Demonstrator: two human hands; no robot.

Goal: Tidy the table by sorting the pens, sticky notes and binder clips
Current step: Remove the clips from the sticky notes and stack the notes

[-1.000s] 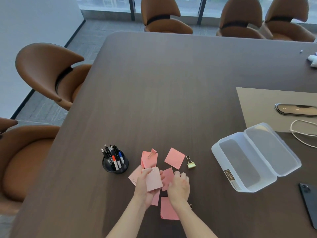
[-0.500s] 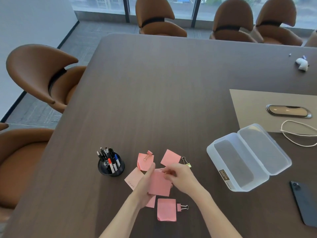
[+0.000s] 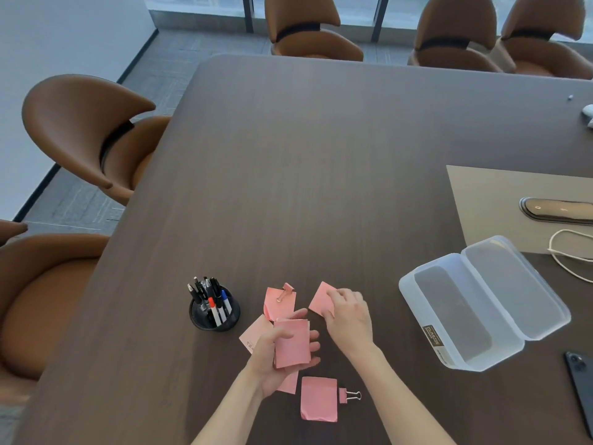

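Seen from the head camera, the right hand [image 3: 348,314] has left the pink stack, where it was half a second ago, and now reaches beyond it to a loose pink sticky note [image 3: 321,299], fingers curled onto its near edge and pinning it to the dark wood-grain table [image 3: 321,162]. The left hand [image 3: 276,358] keeps its grip on the stack of sticky notes [image 3: 292,343], thumb across the face, fingers wrapped narrowly behind.

Beyond the stack lies a note with a pink binder clip [image 3: 285,292] on its top edge. Nearer than the stack, a square pad [image 3: 318,399] has another pink clip [image 3: 348,395] at its right side. Left of the stack stands a round black mesh cup [image 3: 214,314] holding the pens [image 3: 208,295]. Well right of it, a frosted plastic box [image 3: 481,306] lies open.
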